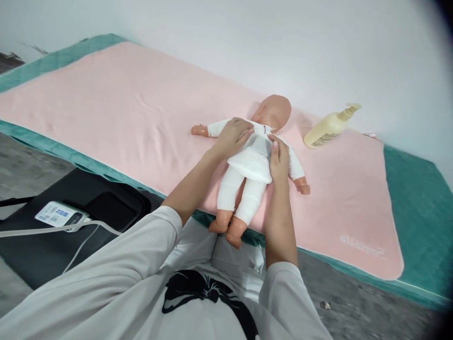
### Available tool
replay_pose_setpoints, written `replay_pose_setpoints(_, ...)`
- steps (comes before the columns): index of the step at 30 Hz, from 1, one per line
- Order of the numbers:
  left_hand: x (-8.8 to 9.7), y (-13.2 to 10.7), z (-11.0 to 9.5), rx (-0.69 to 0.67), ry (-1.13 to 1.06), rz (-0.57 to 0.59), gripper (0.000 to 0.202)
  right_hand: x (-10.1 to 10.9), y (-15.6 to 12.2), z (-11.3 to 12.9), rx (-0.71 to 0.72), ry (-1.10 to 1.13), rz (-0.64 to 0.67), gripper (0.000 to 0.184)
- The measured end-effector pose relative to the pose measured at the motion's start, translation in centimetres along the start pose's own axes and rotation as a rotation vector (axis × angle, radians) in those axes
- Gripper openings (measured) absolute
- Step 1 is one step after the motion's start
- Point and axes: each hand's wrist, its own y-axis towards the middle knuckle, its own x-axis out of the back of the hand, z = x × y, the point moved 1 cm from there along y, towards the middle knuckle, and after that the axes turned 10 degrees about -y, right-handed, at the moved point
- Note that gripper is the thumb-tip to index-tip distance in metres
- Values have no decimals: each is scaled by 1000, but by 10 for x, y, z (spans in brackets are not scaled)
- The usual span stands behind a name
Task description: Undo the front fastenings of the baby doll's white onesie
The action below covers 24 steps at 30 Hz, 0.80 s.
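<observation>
One plastic baby doll in white clothes [253, 163] lies face up on the single pink towel [116, 118], its long axis running from feet at the near edge (overhanging slightly) to head toward the wall. The left hand [231, 137] rests flat on its chest, fingers loosely together; the right hand [279, 160] presses its side, fingers closed together. One cream pump bottle [329, 127] lies tipped nearby.

Baby doll [253, 160] in white outfit, flat on back on pink blanket [123, 118], head toward wall, feet past edge, under my hands.
</observation>
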Motion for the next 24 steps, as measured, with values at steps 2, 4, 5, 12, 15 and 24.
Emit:
replay_pose_setpoints(2, 17, -20, -9, 30, 11, -119, 46, 1, -6, -3, -21, 35, -45, 47)
replay_pose_setpoints(4, 32, -50, -16, 65, 33, -285, 48, 1, -10, -6, -33, 54, -79, 47)
replay_pose_setpoints(5, 37, -68, -19, 84, 54, -380, 47, 1, -11, -7, -35, 54, -88, 48)
replay_pose_setpoints(12, 57, -194, -15, 253, 226, -839, 45, -2, -10, -11, -31, 90, -142, 45)
replay_pose_setpoints(15, 80, -224, -3, 366, 376, -896, 46, -1, -11, -11, -49, 131, -151, 45)
replay_pose_setpoints(24, 143, -311, 36, 1218, 601, -978, 35, -2, -11, -15, -68, 165, -190, 42)
